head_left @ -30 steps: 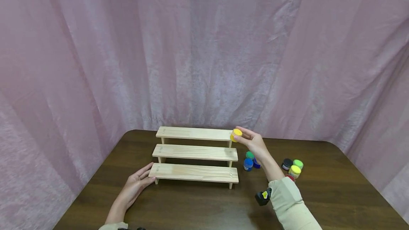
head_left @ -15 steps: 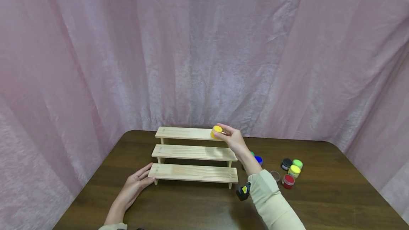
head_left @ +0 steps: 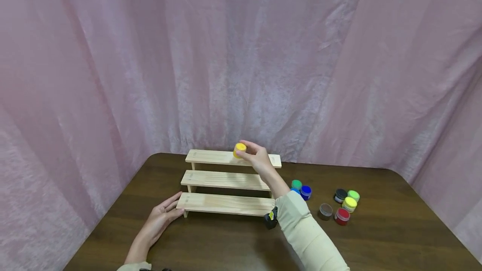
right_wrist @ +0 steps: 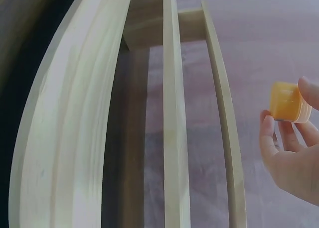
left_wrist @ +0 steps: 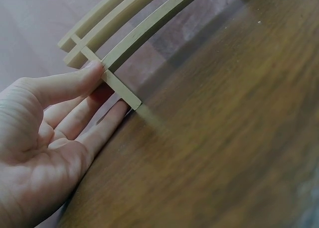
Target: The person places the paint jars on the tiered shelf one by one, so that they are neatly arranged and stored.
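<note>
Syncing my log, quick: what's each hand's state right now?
Left hand: open, fingers touching the left end of the wooden stand.
Right hand: closed, holding the yellow jar.

Table: dark brown wood, visible grain, far corners rounded. Pale wood three-tier rack stands on it, left of jars, lowest tier nearest wearer. Just right of rack, tight group: green jar, dark blue jar, lighter blue jar, last one mostly hidden. Further right, second group: black jar, light green jar, yellow jar, with red jar and brown jar nearer wearer. Visible lids face up.
</note>
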A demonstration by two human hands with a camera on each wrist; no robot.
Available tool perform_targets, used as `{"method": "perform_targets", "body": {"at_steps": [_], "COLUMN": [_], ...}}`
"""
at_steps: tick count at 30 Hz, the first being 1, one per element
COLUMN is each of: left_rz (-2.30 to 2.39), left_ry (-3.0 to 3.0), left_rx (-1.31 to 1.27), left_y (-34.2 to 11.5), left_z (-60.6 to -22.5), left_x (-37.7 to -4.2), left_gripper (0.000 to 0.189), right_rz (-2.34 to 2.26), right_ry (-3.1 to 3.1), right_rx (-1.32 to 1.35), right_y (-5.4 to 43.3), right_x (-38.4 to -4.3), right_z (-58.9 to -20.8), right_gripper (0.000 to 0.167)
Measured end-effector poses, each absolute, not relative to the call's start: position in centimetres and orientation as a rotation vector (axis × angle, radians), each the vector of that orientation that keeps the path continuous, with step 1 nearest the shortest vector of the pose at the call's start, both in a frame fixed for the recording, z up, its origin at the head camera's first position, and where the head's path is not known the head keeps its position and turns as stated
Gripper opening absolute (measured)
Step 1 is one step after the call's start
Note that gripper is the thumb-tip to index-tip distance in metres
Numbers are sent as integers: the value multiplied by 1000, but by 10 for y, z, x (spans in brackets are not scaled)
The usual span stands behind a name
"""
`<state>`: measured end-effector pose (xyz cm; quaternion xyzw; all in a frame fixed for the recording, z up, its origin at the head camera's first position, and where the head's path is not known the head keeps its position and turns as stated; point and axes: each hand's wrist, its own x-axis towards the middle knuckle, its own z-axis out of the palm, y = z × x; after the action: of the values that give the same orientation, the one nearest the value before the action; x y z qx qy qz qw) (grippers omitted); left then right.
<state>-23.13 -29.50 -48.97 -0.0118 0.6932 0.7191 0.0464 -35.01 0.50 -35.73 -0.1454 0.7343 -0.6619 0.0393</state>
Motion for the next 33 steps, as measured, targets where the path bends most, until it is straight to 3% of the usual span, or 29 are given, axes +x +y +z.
{"method": "perform_targets", "body": {"at_steps": [33], "left_rz": [2184], "left_ry": [2106], "left_rx": [-63], "left_y": [-294], "left_z": [-493], "left_x": [-232], "left_gripper": [74], "right_rz": [-1831], "right_ry": [2401], "right_rx": [-526], "right_y": [-87], "right_x": [-368], "right_z": [-366], "right_gripper": [46]}}
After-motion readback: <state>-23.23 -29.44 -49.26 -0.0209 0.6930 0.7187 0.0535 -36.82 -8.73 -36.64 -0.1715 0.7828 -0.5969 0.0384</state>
